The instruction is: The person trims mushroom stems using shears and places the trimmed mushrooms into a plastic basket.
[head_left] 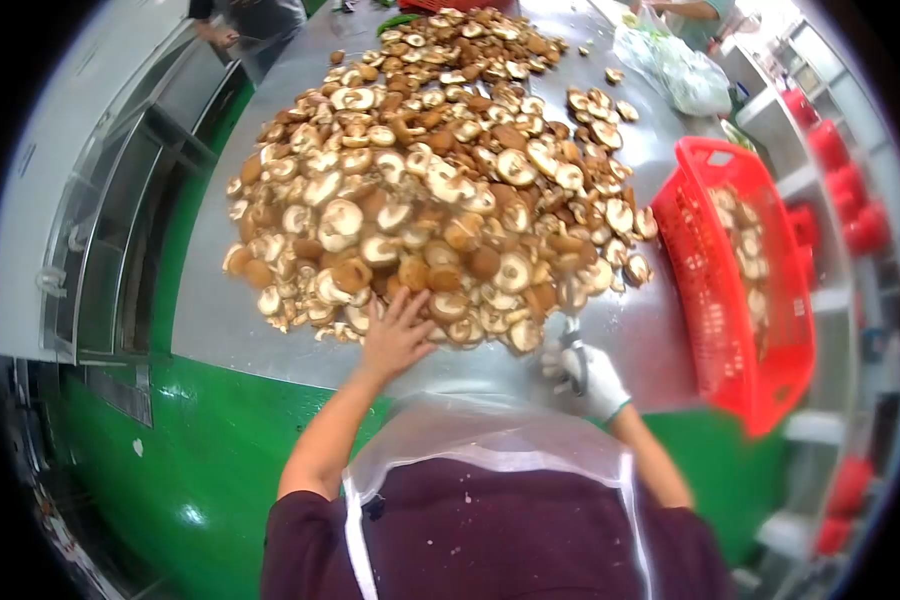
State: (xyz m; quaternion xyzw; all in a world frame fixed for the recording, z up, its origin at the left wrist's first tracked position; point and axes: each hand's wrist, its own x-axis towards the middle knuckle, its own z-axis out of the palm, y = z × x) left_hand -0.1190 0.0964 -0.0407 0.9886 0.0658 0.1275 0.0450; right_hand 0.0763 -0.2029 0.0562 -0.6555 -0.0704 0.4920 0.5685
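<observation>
Mushroom pile (410, 205): mid-table, spread over most of the stainless table (215, 325) w/ near edge by the person. Brown domed caps, some gill side up, pale w/ cut stem stubs; surfaces matte, shapes roundish, sizes mixed.

L hand (398, 335): bare, palm down at near edge of pile, fingers spread approx. wide, fingertips touching mushrooms; no grip on any visible.

R hand (595, 380): white knit-type glove, fingers curled shut around a dark-handled tool (576, 358), metal end toward pile; blurred, can't tell exact type. Sits just beside pile's near R corner.

Red basket (692, 275): R side of table, perforated plastic, slotted handle openings, more mushrooms inside. Small mark on wall, too small to read.

Clear plastic bag (685, 82): crinkled, far R of table. Co-workers at far L (262, 28) and far R (705, 12), partly in view.

Clear apron (500, 432) w/ white trim over dark maroon top. Floor (205, 445): green, glossy. Red containers (845, 190) on white shelving, R.
</observation>
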